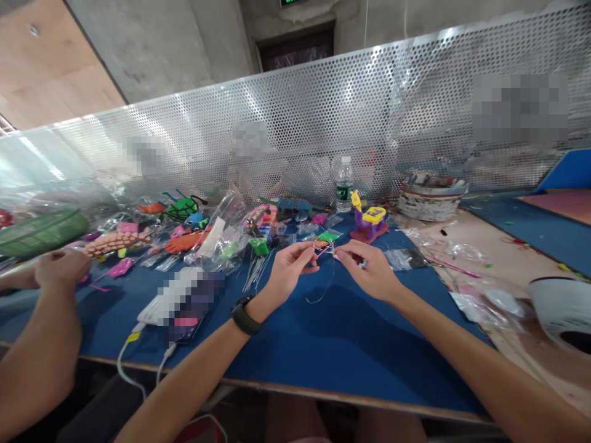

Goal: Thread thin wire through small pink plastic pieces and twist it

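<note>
Item: thin thread (323,289), pale, held above the middle of the blue counter (323,344); it runs between both hands and hangs below them in a loose loop. Left hand (289,271): fingertips pinched shut on the thread's left end, a black wristband (243,315) on the wrist. Right hand (372,271): fingers closed in a pinch on the other end, just beside a small pink piece too small to make out. The two hands are near each other, fingertips almost meeting. Behind them: a purple and yellow toy figure (368,221), a green packet (329,236), and a water bottle (344,184) standing upright against the perforated metal screen (295,123). Left of centre: clear bags of coloured craft pieces (194,234), a phone and charger (180,304), a green basket (39,232). Far left: another person's hand (62,267) resting on the counter. Right: a round paper-wrapped bowl (431,195) and a white container (561,311).
</note>
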A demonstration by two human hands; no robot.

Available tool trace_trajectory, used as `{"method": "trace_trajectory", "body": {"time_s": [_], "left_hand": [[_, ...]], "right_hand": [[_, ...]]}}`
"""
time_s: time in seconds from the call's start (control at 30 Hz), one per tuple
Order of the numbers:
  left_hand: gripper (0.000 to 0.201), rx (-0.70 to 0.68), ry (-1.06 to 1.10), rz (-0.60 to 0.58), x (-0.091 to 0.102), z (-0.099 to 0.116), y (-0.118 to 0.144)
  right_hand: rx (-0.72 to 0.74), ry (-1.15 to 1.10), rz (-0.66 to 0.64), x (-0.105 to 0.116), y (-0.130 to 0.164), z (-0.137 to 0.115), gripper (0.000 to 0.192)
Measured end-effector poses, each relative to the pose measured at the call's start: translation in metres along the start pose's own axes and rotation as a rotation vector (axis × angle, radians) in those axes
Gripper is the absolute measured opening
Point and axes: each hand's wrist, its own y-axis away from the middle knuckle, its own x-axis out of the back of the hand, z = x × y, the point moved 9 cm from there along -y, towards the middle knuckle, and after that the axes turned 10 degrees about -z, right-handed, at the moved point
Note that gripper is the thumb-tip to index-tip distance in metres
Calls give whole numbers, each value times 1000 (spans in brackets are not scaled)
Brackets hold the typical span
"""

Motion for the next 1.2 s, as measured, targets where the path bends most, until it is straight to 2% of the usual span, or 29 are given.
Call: {"method": "trace_trajectory", "body": {"time_s": [0.17, 0.3, 0.47, 0.53, 0.63, 0.7, 0.8, 0.93, 1.03, 1.2], "left_hand": [[39, -5, -65, 26, 1, 2, 0], [33, -26, -190, 84, 9, 4, -2], [25, 27, -347, 143, 19, 3, -2], [29, 99, -288, 105, 18, -7, -4], [39, 202, -124, -64, 4, -28, -6], [47, 216, -86, -152, -6, -36, -6], [52, 151, -200, -209, -14, -34, -5], [45, -83, -433, -294, -28, -6, 0], [37, -171, -628, -252, -28, 11, 4], [27, -266, -880, -208, -27, 20, 5]], "right_hand": [[94, 29, -34, -3, -3, -3, 24], [156, 99, -86, -11, -2, -3, 22], [146, 96, -111, -19, 0, -2, 24], [107, 31, -111, -22, 0, -3, 25], [58, -47, -120, -29, -1, -7, 26], [23, -67, -101, -32, -1, -7, 27], [-15, -29, -39, -31, 1, -7, 29], [-16, 26, 17, -21, 3, -5, 31], [-28, -21, -34, -18, 3, -1, 30], [-72, -76, -153, -22, 3, 0, 33]]}}
